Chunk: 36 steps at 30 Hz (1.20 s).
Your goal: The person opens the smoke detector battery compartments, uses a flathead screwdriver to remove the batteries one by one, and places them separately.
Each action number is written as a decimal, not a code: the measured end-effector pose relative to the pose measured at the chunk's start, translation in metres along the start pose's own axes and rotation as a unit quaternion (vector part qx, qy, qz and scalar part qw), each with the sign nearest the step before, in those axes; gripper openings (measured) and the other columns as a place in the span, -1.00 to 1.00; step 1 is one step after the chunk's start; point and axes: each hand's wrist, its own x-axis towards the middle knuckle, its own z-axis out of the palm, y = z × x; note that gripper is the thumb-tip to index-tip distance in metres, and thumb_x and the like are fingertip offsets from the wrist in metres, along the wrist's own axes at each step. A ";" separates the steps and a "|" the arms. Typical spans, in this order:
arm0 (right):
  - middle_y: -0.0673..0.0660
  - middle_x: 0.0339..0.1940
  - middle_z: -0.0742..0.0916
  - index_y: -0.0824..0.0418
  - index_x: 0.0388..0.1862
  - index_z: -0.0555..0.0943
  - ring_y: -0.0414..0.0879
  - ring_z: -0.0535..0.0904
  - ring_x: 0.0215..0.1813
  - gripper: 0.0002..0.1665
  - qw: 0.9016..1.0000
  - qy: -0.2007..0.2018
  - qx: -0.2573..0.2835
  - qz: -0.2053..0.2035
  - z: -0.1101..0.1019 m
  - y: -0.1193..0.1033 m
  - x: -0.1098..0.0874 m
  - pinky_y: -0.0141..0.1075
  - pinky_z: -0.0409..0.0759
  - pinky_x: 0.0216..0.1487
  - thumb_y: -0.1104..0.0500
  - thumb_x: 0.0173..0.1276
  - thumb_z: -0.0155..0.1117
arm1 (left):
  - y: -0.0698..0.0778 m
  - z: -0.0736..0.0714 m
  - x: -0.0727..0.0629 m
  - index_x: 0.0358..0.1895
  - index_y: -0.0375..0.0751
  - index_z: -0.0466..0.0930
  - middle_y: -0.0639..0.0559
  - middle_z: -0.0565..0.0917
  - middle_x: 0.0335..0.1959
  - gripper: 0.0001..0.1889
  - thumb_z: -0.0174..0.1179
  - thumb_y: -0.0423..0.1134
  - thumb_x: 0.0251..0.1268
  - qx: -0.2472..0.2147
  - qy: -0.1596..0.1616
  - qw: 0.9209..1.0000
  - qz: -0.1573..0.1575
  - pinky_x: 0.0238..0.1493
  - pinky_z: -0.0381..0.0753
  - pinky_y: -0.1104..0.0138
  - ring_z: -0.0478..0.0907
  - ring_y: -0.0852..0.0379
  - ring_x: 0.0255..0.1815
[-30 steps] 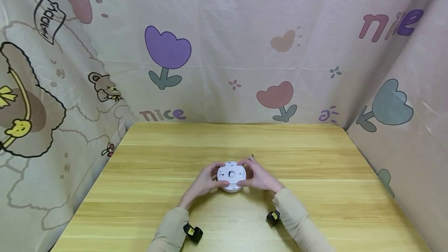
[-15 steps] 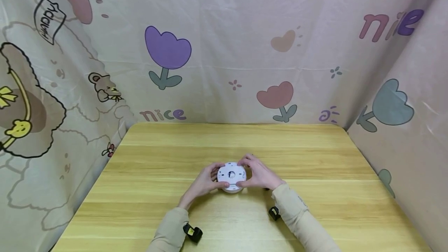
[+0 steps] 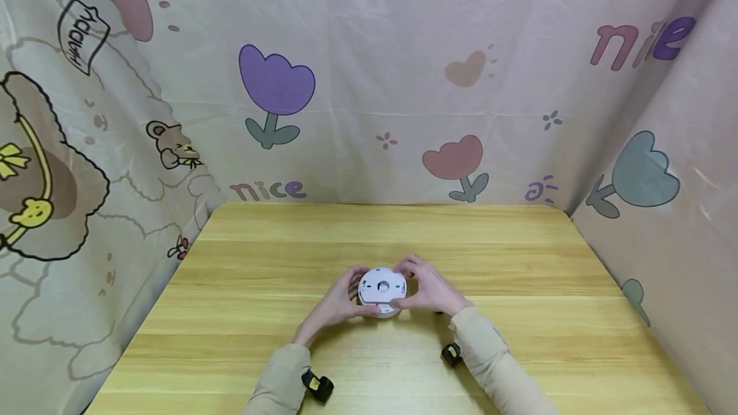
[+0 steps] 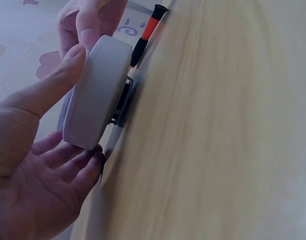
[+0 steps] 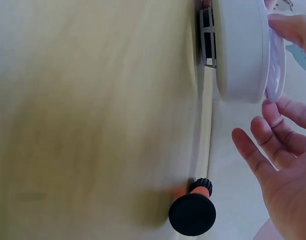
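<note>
A white round smoke detector [image 4: 98, 92] is held face down just above the table, its vented grille [image 5: 208, 40] pointing at the wood. My left hand [image 3: 337, 298] grips the body from the left, thumb on the near side and fingers around the far side and beneath. On top lies a flat white mounting plate [image 3: 375, 278] with a central hole and slots. My right hand [image 3: 429, 290] pinches this plate between thumb and fingers. In the right wrist view the plate's edge [image 5: 277, 65] stands slightly tilted off the body.
A screwdriver [image 4: 148, 31] with an orange and black handle lies on the wooden table [image 3: 259, 248], right of the detector and mostly hidden by the right arm in the head view. A printed curtain [image 3: 369, 82] hangs behind the table and along both sides.
The mounting plate has shifted and turned a little on the detector, showing more of the body at its near edge. The right hand moved slightly with it; the left thumb slid slightly.
</note>
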 end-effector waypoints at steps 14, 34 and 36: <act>0.03 -0.05 0.65 0.18 0.06 0.67 -0.08 0.53 -0.02 -0.31 0.995 0.067 0.049 0.047 -0.004 0.012 -0.016 -0.10 0.59 0.13 0.03 -0.10 0.68 | -0.003 0.008 0.000 0.55 -0.35 0.07 -0.29 0.34 0.50 0.16 0.63 -0.20 -0.14 0.045 0.002 0.999 0.030 0.55 0.27 -0.15 0.35 -0.23 0.48; 0.14 -0.07 0.67 0.23 0.03 0.66 -0.06 0.52 -0.09 -0.41 0.977 0.156 0.081 0.122 -0.027 0.053 -0.044 -0.30 0.55 0.01 0.15 -0.01 0.67 | 0.002 0.009 -0.001 0.53 -0.35 0.13 -0.37 0.37 0.46 0.15 0.64 -0.16 -0.16 0.058 0.017 0.998 0.017 0.49 0.32 -0.23 0.37 -0.33 0.44; 0.15 -0.08 0.67 0.24 0.03 0.66 -0.06 0.51 -0.09 -0.40 0.976 0.162 0.078 0.124 -0.029 0.057 -0.046 -0.33 0.55 -0.01 0.14 -0.02 0.67 | 0.002 0.009 -0.001 0.53 -0.35 0.12 -0.37 0.37 0.46 0.14 0.64 -0.16 -0.16 0.056 0.016 0.998 0.017 0.49 0.32 -0.22 0.37 -0.33 0.44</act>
